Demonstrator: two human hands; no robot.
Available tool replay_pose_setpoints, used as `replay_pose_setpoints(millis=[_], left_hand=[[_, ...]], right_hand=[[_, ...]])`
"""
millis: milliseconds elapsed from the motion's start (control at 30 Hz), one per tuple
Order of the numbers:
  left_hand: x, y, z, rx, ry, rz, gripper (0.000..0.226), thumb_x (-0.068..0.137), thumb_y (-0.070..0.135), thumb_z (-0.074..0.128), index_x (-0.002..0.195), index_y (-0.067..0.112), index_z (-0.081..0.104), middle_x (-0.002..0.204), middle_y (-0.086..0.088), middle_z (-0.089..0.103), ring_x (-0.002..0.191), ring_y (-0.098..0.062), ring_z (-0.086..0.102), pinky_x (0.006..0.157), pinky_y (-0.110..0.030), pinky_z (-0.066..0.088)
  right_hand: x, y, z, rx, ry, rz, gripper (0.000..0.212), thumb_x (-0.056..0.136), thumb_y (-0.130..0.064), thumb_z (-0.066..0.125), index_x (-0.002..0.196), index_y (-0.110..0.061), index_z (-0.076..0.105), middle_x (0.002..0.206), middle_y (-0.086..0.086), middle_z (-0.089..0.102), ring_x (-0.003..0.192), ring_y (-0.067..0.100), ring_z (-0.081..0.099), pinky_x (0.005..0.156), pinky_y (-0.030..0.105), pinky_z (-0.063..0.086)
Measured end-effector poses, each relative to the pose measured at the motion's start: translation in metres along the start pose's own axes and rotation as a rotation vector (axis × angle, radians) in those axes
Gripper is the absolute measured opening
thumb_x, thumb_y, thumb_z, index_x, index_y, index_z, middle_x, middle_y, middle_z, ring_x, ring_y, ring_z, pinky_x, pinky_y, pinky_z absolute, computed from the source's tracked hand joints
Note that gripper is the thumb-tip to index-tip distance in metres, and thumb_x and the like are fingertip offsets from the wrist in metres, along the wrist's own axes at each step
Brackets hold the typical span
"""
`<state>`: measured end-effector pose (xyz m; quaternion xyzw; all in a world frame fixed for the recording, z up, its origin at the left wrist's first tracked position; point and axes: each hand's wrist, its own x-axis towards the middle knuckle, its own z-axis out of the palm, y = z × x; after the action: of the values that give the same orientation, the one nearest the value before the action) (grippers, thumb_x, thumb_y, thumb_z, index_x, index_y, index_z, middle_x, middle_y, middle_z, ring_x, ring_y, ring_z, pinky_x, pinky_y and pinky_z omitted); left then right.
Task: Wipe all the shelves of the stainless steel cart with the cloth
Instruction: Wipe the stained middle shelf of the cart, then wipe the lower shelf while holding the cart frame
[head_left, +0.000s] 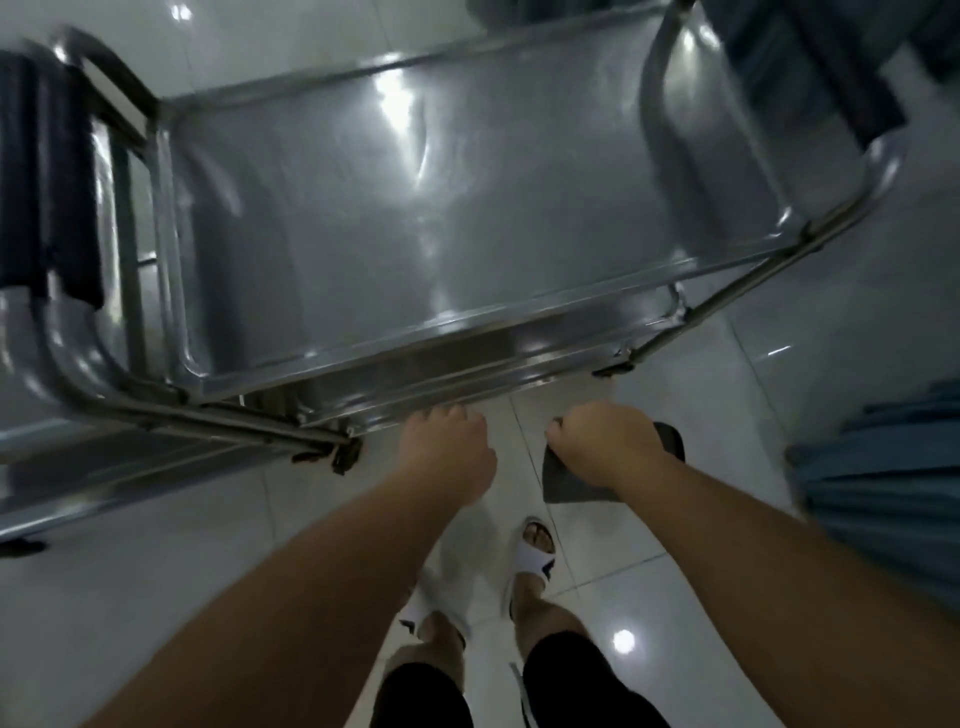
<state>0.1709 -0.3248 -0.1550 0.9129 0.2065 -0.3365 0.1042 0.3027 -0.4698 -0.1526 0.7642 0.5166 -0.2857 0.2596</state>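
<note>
One stainless steel cart (415, 218), seen from above; top shelf (395, 208) bare and shiny, one lower shelf edge (104, 467) visible below left. One dark towel (47, 176) hangs on the cart's handle, far left of both hands. Left hand (449, 452): fingers curled at the shelf's near rim; cannot tell whether the grip closes on the rim. Right hand (608, 441), just right of it and clear of the cart: grip closed on one dark grey cloth (576, 483), which hangs below the fist. Two feet in white sandals (535, 558) on tiled floor (727, 597). Blue fabric (883, 478) at right edge.
</note>
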Motion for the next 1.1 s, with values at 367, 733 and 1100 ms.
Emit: replay_pose_setpoints(millis=[367, 733, 1100], left_hand=[[-0.094, 0.056, -0.065, -0.025, 0.081, 0.100, 0.056, 0.109, 0.050, 0.030, 0.152, 0.017, 0.048, 0.153, -0.012, 0.050, 0.141, -0.032, 0.047, 0.118, -0.053, 0.035], [-0.141, 0.149, -0.060, 0.038, 0.111, 0.263, 0.057, 0.107, 0.055, 0.024, 0.144, 0.023, 0.054, 0.145, -0.009, 0.058, 0.131, -0.029, 0.056, 0.115, -0.053, 0.039], [-0.108, 0.372, -0.132, 0.255, 0.179, 0.404, 0.044, 0.107, 0.047, 0.033, 0.128, 0.018, 0.058, 0.131, -0.012, 0.063, 0.119, -0.034, 0.061, 0.095, -0.045, 0.046]], right_hand=[[-0.146, 0.011, -0.016, 0.345, 0.082, 0.334, 0.020, 0.106, -0.019, 0.047, 0.113, -0.010, 0.064, 0.110, 0.009, 0.063, 0.090, 0.026, 0.056, 0.072, 0.033, 0.040], [-0.276, 0.048, 0.009, 0.755, 0.149, 0.693, 0.033, 0.103, -0.027, 0.041, 0.071, -0.020, 0.047, 0.080, 0.001, 0.055, 0.071, 0.019, 0.050, 0.055, 0.031, 0.030], [-0.374, 0.209, 0.108, 0.941, 0.223, 0.874, 0.040, 0.104, -0.049, 0.034, 0.073, -0.027, 0.048, 0.077, -0.002, 0.054, 0.074, 0.020, 0.054, 0.070, 0.038, 0.042]])
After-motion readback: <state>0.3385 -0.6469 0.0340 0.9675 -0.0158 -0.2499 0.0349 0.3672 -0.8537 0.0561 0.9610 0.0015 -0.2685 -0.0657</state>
